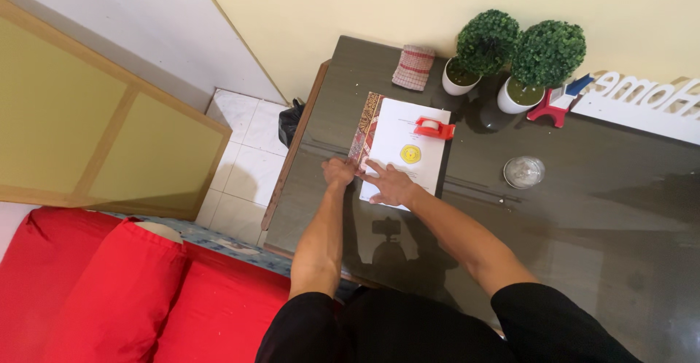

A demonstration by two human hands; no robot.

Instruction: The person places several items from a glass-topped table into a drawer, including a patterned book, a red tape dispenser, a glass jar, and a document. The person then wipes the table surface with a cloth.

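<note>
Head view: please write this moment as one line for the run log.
left hand: on patterned wrapping sheet edge | right hand: flat on white book | red tape dispenser: on book | surface: dark table

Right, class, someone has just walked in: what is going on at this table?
A person leans over a dark glossy table, both hands on a white booklet lying over a patterned sheet. The left hand presses at the booklet's near left edge; the right hand lies flat on the cover. A red tape dispenser sits on the booklet's far end.
</note>
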